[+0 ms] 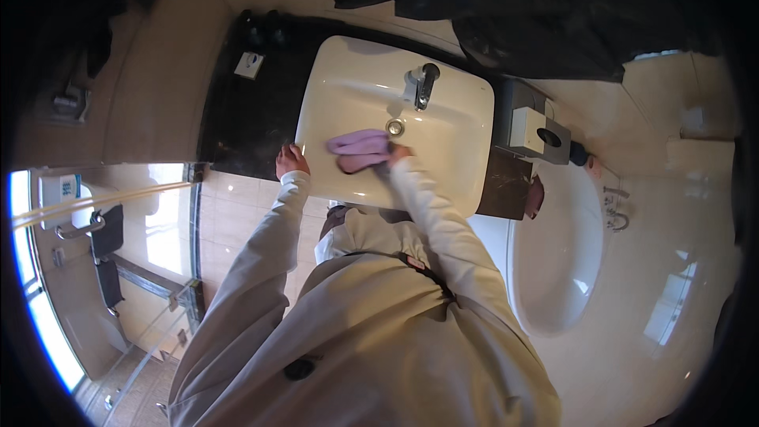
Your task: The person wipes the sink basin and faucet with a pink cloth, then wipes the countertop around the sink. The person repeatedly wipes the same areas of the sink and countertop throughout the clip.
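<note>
My right hand (400, 155) is inside the white washbasin (456, 148), gripping the right end of a folded purple cloth (360, 143). The cloth lies low in the basin, left of and a little below the metal drain (395, 127); the hand and cloth are slightly blurred. Above the drain stands a chrome faucet (424, 86). My left hand (292, 160) rests at the basin's left rim, by the front edge of the dark countertop (249, 124). Its fingers are curled, and whether they grip the rim is unclear.
A small white box (249, 65) lies on the counter's left part. To the right of the basin stands a tissue box (539, 135), with a reddish cloth (534, 197) hanging near the counter's end. Beyond is a white bathtub (557, 261). A glass partition (142, 344) stands at lower left.
</note>
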`<action>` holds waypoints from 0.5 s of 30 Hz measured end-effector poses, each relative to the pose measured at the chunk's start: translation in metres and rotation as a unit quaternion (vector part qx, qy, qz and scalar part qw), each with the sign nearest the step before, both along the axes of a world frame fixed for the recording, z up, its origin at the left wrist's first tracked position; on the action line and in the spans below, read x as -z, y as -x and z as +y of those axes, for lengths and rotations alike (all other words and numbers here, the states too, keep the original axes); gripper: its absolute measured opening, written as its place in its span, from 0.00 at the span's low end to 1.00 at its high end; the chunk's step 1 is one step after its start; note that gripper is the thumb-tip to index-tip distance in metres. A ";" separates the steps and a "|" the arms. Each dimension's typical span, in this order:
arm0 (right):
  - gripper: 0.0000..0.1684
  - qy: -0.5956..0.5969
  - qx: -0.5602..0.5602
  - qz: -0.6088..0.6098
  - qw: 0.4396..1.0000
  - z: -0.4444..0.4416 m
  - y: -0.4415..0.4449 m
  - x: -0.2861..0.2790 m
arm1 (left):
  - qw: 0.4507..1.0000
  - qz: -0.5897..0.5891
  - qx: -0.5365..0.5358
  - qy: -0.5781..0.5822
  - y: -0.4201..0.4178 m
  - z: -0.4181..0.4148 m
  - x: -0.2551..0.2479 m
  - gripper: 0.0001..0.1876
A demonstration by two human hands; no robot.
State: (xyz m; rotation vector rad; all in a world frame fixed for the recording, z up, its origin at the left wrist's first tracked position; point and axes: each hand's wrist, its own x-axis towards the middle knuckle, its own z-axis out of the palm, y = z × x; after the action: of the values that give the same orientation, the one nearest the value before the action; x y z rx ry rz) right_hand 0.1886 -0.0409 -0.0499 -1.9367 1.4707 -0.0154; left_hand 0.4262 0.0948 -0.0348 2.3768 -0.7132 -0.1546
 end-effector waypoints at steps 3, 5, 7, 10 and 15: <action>0.16 0.091 0.049 0.084 0.991 -0.042 0.121 -0.021 | 1.000 0.005 0.002 0.004 -0.001 0.004 0.012 0.15; 0.16 0.059 0.166 0.125 0.976 -0.058 0.205 -0.038 | 1.000 0.014 -0.008 -0.004 0.005 0.001 -0.001 0.14; 0.17 0.153 0.204 0.117 0.960 -0.049 0.201 -0.089 | 0.999 0.011 -0.030 -0.030 -0.006 0.013 0.000 0.14; 0.17 0.202 0.220 0.125 0.946 -0.044 0.213 -0.105 | 0.998 0.023 -0.032 -0.041 -0.003 0.011 -0.004 0.15; 0.14 0.128 0.099 0.023 0.987 0.009 0.101 -0.014 | 0.999 0.016 -0.015 -0.026 -0.002 0.007 -0.002 0.15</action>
State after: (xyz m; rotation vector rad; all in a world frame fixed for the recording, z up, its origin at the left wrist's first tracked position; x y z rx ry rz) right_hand 0.0876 -0.0318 -0.0357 -1.9907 1.7591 -0.2620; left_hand 0.4287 0.1019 -0.0332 2.4273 -0.6649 -0.1998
